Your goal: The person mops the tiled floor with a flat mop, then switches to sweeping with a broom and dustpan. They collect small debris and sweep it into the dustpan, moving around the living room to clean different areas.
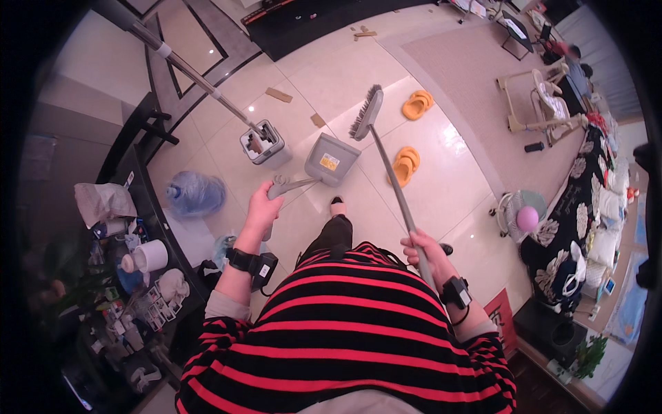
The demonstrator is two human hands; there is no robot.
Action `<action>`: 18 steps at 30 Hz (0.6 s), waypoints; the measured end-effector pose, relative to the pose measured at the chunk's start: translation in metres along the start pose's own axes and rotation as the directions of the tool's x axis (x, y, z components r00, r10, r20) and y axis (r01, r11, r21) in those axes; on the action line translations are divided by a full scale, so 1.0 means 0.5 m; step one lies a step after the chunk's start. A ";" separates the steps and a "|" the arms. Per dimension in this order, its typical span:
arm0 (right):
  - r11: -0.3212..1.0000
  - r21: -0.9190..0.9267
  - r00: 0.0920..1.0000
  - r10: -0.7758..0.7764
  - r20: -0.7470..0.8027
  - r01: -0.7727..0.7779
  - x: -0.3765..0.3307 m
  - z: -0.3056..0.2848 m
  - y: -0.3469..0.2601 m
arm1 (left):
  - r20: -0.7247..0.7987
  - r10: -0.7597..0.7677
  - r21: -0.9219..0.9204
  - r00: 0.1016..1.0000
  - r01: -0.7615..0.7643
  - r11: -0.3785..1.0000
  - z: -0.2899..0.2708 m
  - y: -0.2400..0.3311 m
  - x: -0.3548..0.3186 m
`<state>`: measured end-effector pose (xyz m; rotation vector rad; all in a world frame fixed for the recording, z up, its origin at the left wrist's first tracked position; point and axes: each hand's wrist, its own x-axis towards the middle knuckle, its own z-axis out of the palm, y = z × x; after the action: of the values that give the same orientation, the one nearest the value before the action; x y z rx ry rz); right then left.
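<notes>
Broom [386, 165] with a long grey pole and a dark bristle head stands tilted over the pale tiled floor [448, 179], its bristles lifted just off the tiles and pointing toward the far side of the room; the right hand [422, 250] is wrapped tight around the lower part of the pole. Just left of the bristles hangs the grey dustpan [332, 160], its tray raised off the floor and its long handle clamped in the left hand [262, 207], so both hands are closed on their tools and well apart from each other. A mop bucket [263, 145] with a mop pole slanting up and away sits near the dustpan tray, and a swing of either tool could knock it over. Two pairs of orange slippers [405, 165] lie just beside the broom's path; bristles could catch them and drag them along rather than the debris. Small brown cardboard scraps [278, 94] lie scattered further out on the tiles, and because they are light and flat, I judge a fast stroke could flick them past the dustpan lip. With the pan held in the air, anything in it may slide out if it tips
</notes>
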<state>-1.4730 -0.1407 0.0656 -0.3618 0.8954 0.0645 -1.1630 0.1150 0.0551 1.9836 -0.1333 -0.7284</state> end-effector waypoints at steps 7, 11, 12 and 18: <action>0.965 -0.250 0.995 0.094 0.041 -0.081 0.184 0.145 -0.201 | 0.006 -0.037 -0.017 0.999 0.037 0.999 -0.012 0.084 0.163; 0.969 -0.212 0.991 0.132 0.024 -0.124 0.289 0.203 -0.300 | -0.004 -0.064 -0.028 0.998 0.064 0.998 -0.010 0.141 0.235; 0.969 -0.220 0.993 0.117 0.011 -0.111 0.314 0.215 -0.331 | -0.019 -0.102 -0.014 0.995 0.102 0.995 -0.004 0.153 0.258; 0.955 -0.292 0.997 0.069 0.015 -0.062 0.468 0.260 -0.567 | -0.089 -0.084 -0.082 0.993 0.076 0.994 0.055 0.252 0.435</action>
<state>-1.1705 -0.3850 0.0386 -0.6047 0.8747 0.2641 -0.9753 -0.0543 0.0556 1.9528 0.0295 -0.6818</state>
